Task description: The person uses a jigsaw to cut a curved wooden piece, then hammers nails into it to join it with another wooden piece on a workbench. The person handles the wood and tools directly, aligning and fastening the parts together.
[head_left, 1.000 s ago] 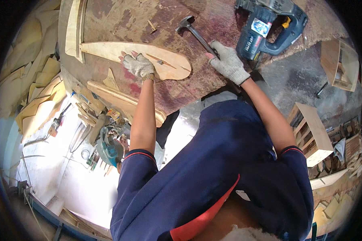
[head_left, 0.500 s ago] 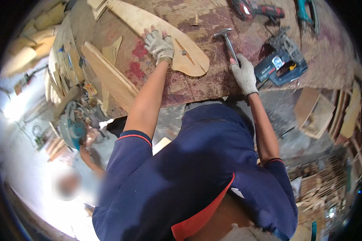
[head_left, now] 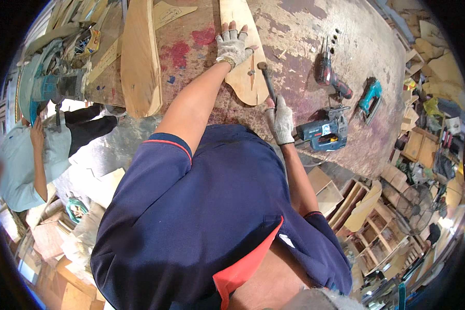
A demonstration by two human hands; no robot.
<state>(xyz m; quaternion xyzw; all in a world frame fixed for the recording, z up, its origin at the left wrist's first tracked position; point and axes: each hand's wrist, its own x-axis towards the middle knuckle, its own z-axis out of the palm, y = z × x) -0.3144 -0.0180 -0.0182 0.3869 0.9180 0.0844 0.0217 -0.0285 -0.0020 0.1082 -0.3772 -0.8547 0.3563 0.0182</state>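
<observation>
My left hand [head_left: 232, 47], in a pale fingerless work glove, lies on a long, light wooden board [head_left: 243, 92] with a rounded near end. Its fingers are spread and press flat on the wood. Beside that hand the board has a narrow brownish slot-like mark [head_left: 252, 71] with a small dark spot. My right hand [head_left: 281, 122], gloved too, is closed around the handle of a hammer [head_left: 266, 77]. The hammer's head is over or beside the board's right edge, close to the mark; I cannot tell whether it touches.
A second shaped board [head_left: 139, 67] lies left on the worn, stained workbench [head_left: 191, 26]. On the right are a red and black drill [head_left: 324, 67], a blue jigsaw [head_left: 323, 134] and a teal power tool [head_left: 369, 98]. A co-worker [head_left: 36, 160] is at the left by a teal machine [head_left: 46, 88]. Wood scraps [head_left: 377, 232] fill the right.
The whole view has turned. The hammer has come left, from apart on the bench to the board's edge. My left hand still presses on the board.
</observation>
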